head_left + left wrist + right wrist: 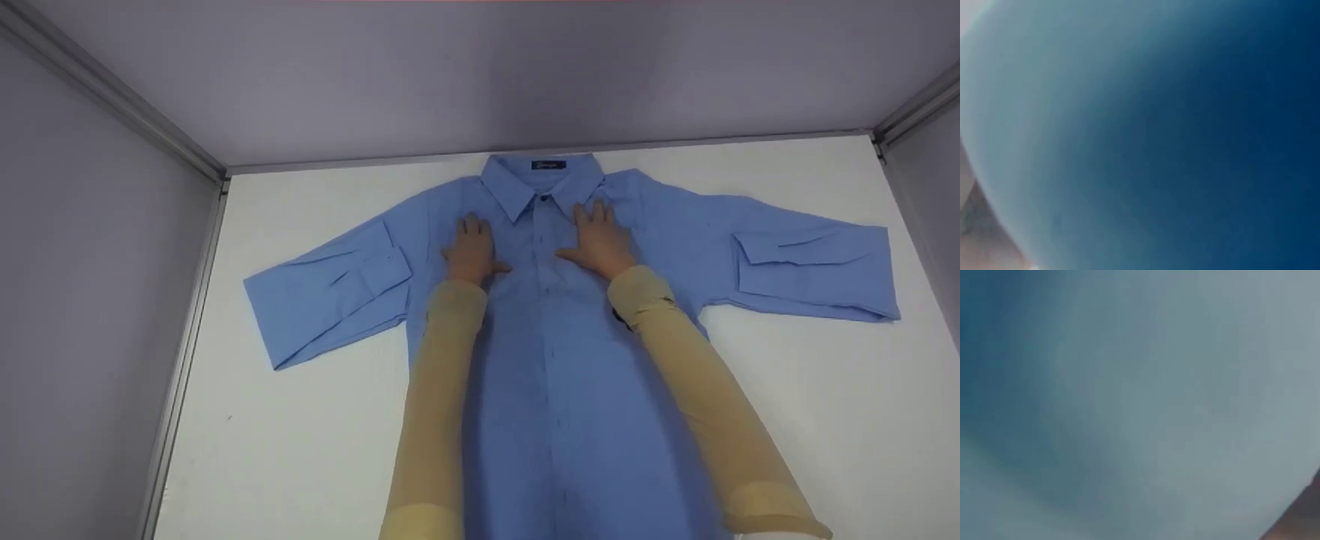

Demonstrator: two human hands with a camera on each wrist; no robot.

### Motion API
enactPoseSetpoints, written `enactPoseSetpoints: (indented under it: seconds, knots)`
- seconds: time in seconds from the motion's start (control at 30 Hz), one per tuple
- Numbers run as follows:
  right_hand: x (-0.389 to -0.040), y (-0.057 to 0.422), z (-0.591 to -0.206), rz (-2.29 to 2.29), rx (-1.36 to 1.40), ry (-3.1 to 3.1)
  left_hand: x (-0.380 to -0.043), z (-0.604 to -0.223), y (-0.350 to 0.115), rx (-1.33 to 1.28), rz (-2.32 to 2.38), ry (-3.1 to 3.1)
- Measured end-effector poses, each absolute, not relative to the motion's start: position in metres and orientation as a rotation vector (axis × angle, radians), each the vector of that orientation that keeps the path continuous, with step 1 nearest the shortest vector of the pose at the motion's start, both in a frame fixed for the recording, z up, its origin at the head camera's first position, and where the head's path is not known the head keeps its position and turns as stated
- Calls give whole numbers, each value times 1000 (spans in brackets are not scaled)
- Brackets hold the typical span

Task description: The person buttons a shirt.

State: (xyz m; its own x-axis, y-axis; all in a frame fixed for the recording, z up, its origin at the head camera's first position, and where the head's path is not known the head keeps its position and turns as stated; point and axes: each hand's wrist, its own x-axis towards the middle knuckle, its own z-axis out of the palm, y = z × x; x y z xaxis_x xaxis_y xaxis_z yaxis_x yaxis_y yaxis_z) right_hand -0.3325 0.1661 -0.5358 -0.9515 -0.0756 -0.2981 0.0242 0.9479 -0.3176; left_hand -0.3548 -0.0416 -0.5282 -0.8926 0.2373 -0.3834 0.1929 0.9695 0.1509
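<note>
A blue long-sleeved button-up shirt (517, 360) lies front side up, its collar (510, 187) at the far end and its sleeves folded back on themselves. My left hand (471, 251) rests flat on the chest left of the button placket, fingers pointing away and thumb spread. On the other side, just below the right collar point, my right hand (602, 241) lies with fingers spread on the fabric. Neither hand grips the cloth. Both wrist views are filled with blurred blue fabric, and only a sliver of hand shows at a lower corner of each.
The shirt is spread on a white table (300, 442). Grey panels stand behind it and at both sides, and the collar reaches close to the back panel (420, 82). The left sleeve (322, 292) and right sleeve (817, 266) extend outward; the lower shirt runs out of view.
</note>
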Motion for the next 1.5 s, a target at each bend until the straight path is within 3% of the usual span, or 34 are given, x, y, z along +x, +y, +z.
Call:
enactPoseSetpoints:
  seconds: [0.2, 0.4, 0.63, 0.87, 1.0, 1.07, 1.27, 1.33, 1.5]
  knots:
    - [-326, 146, -531, -814, -223, 2890, -357, -531, -40, 283, 104, 2790]
    - [-329, 138, -546, -1167, -170, 2730, -356, -532, -19, 442, 245, 2747]
    - [-338, 142, -549, -1464, -61, 2471, -392, -641, -3, 468, 979, 2467]
    - [-340, 143, -546, -1474, 95, 2389, -359, -562, 15, 42, 1439, 2266]
    - [-340, 143, -545, -1461, 124, 2403, -360, -564, 21, 18, 1650, 2216]
    - [-342, 144, -544, -1465, 115, 2408, -367, -577, 24, -2, 1590, 2269]
    - [-344, 145, -544, -1479, 114, 2382, -410, -678, 35, 144, 1182, 2612]
    - [-344, 146, -544, -1487, 147, 2363, -405, -659, 37, 137, 1023, 2613]
    - [-342, 145, -546, -1542, 205, 2319, -371, -565, 42, 112, 835, 2643]
